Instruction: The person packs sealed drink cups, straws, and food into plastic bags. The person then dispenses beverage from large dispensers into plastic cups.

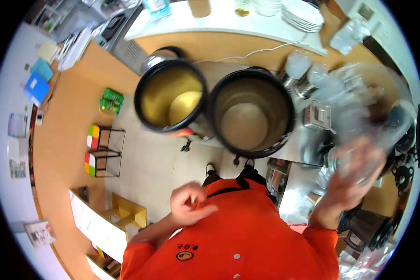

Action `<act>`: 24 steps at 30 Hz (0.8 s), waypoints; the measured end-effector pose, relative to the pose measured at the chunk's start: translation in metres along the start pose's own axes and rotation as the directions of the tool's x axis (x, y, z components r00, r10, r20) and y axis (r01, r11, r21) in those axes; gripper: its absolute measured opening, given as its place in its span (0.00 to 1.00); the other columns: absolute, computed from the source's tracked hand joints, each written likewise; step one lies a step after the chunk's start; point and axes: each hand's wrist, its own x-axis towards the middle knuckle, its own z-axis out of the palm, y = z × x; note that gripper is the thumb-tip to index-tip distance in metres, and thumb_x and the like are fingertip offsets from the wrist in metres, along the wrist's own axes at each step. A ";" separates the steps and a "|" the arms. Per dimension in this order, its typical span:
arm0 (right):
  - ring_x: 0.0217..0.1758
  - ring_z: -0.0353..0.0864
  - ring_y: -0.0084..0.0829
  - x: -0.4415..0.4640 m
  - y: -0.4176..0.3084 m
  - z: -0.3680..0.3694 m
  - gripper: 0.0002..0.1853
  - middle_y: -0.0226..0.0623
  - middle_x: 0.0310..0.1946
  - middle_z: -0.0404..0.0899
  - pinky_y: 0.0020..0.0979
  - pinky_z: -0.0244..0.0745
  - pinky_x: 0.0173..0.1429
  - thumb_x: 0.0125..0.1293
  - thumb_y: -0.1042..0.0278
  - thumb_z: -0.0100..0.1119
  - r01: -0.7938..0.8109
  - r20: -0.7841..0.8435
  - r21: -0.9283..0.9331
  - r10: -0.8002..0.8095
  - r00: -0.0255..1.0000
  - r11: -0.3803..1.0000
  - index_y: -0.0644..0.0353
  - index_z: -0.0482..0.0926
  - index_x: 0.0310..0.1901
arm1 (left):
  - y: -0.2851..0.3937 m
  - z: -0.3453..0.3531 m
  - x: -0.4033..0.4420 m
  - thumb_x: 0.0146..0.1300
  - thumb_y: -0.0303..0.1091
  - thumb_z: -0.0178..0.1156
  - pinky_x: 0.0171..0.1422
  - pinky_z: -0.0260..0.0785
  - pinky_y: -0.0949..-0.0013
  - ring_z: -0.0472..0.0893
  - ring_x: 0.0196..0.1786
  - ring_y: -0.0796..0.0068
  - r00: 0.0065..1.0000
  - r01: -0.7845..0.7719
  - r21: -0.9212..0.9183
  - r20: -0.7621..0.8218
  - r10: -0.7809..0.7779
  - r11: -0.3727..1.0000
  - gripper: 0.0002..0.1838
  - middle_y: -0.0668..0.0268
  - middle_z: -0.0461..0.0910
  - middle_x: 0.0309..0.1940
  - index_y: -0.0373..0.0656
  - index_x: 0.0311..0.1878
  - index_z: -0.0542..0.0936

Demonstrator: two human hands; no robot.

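My left hand (189,203) is in front of my orange shirt, with its fingers loosely curled and its thumb stretched apart. I see nothing in it. On the right, my right hand (359,163) is smeared by motion over the steel counter. Clear plastic, seemingly a bag (354,121), blurs around and above its fingers, which appear closed on it. Two deep round pots with black rims stand before me, the left pot (147,112) with a golden inside and the right pot (221,119) with a grey-brown inside. Neither hand touches them.
A lidded steel container (317,115) stands right of the pots, near two plastic-topped canisters (296,65). Stacked plates (303,16) sit on the white shelf (172,27) behind. A dark-jugged machine (368,228) is at the lower right. Stools (92,136) stand left on the tiled floor.
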 end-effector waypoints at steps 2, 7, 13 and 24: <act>0.47 0.83 0.39 -0.065 -0.011 0.075 0.34 0.47 0.52 0.78 0.40 0.80 0.55 0.53 0.59 0.79 -0.212 0.291 0.004 0.202 0.935 0.977 0.61 0.70 0.56 | 0.029 -0.007 0.015 0.56 0.29 0.79 0.54 0.72 0.66 0.79 0.48 0.67 0.988 0.116 -0.478 -0.036 -0.152 0.871 0.33 0.59 0.77 0.48 0.40 0.60 0.69; 0.54 0.84 0.39 -0.167 0.024 0.215 0.32 0.48 0.53 0.81 0.36 0.80 0.58 0.58 0.59 0.78 -0.532 0.749 -0.378 0.589 0.305 0.757 0.65 0.75 0.60 | -0.015 -0.098 -0.029 0.55 0.33 0.80 0.64 0.73 0.58 0.78 0.58 0.63 0.891 0.088 -0.800 -0.203 -0.405 0.594 0.50 0.55 0.73 0.58 0.42 0.73 0.56; 0.36 0.89 0.38 -0.254 0.155 0.271 0.21 0.46 0.34 0.88 0.37 0.82 0.46 0.71 0.51 0.65 -0.597 0.401 -0.605 0.850 0.343 0.526 0.67 0.84 0.41 | -0.226 -0.184 -0.093 0.50 0.43 0.82 0.55 0.77 0.65 0.83 0.53 0.65 0.597 0.794 0.097 -0.304 -0.742 0.600 0.46 0.52 0.80 0.53 0.40 0.68 0.66; 0.26 0.83 0.25 -0.292 0.245 0.281 0.19 0.33 0.34 0.85 0.26 0.80 0.37 0.71 0.49 0.66 -0.929 0.258 -0.362 0.966 -0.017 0.081 0.60 0.82 0.40 | -0.383 -0.146 -0.033 0.38 0.27 0.84 0.69 0.71 0.61 0.79 0.63 0.62 0.890 0.433 -0.059 -0.132 -0.437 0.899 0.46 0.59 0.80 0.59 0.42 0.65 0.73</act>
